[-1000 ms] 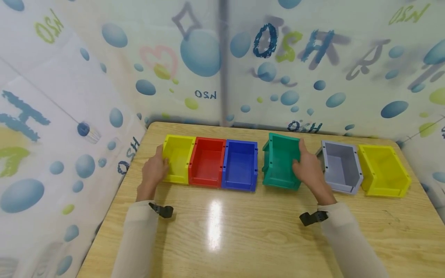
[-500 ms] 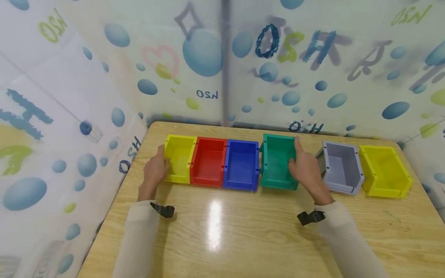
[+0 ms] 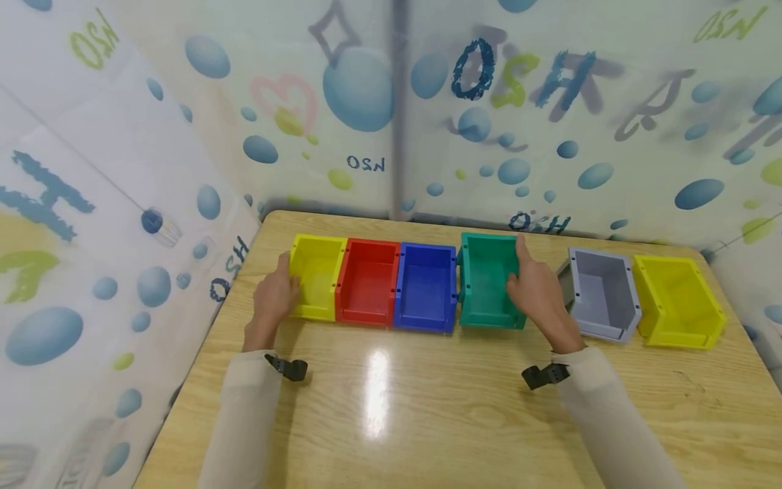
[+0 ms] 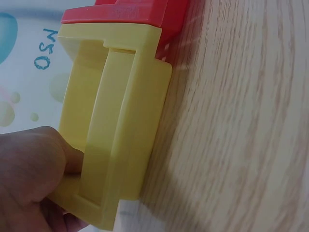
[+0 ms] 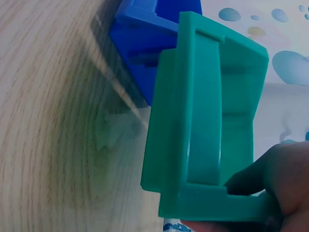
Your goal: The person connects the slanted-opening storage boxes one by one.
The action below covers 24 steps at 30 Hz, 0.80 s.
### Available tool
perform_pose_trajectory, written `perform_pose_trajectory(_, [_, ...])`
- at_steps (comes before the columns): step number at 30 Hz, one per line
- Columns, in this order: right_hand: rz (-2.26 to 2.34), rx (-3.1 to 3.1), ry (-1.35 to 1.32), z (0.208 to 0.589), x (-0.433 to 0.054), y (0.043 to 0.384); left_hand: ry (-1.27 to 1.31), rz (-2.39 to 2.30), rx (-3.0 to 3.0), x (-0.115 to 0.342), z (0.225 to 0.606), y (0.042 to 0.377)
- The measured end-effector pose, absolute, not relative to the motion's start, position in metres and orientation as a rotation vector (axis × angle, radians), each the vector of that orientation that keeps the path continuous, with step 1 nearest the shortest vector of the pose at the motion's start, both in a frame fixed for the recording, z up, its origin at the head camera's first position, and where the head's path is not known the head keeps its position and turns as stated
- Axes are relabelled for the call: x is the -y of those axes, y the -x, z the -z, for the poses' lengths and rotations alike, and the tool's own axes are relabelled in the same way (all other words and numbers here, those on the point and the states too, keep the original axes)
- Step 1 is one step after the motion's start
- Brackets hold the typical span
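My left hand (image 3: 276, 292) pinches the left wall of a yellow bin (image 3: 316, 278), its thumb inside, as the left wrist view also shows. A red bin (image 3: 368, 282) sits against that yellow bin, and a blue bin (image 3: 426, 285) follows in the row. At the blue bin's right side is a green bin (image 3: 491, 282), seen close up in the right wrist view. The right hand (image 3: 540, 292) grips its right wall, thumb inside and other fingers outside. In the right wrist view the green bin (image 5: 207, 121) looks slightly raised off the table.
To the right of the right hand stand a grey bin (image 3: 600, 292) and a second yellow bin (image 3: 678, 299), side by side. All are on a wooden table (image 3: 427, 407). A patterned wall (image 3: 366, 190) borders the table's back edge, and another wall runs along the left.
The right hand has brought the green bin leftward to the blue bin and straightened its slant. The left hand has kept its hold on the yellow bin.
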State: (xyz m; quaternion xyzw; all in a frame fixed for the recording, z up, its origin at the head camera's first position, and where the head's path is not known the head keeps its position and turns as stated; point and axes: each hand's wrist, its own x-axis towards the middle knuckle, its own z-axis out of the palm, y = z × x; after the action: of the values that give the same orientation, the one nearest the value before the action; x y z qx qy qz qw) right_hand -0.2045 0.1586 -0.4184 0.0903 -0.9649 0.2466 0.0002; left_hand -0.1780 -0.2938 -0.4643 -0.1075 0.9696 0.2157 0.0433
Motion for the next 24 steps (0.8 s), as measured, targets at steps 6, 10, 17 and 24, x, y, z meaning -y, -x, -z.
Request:
perform_pose_trajectory(6, [-0.665, 3.050, -0.240, 0.419, -0.153, 0.204, 0.320, -0.646, -2.976, 0.294, 0.462, 0.179])
perform_pose_trajectory(10, [-0.572, 3.042, -0.221, 0.420, -0.150, 0.202, 0.320, -0.645, -2.966, 0.295, 0.462, 0.179])
perform_pose_trajectory(17, [-0.543, 3.085, -0.246, 0.418, -0.152, 0.204, 0.344, -0.634, -2.950, 0.293, 0.463, 0.180])
perform_pose_trajectory(24, [-0.633, 3.126, -0.278, 0.409, -0.155, 0.209, 0.323, -0.638, -2.970, 0.294, 0.463, 0.178])
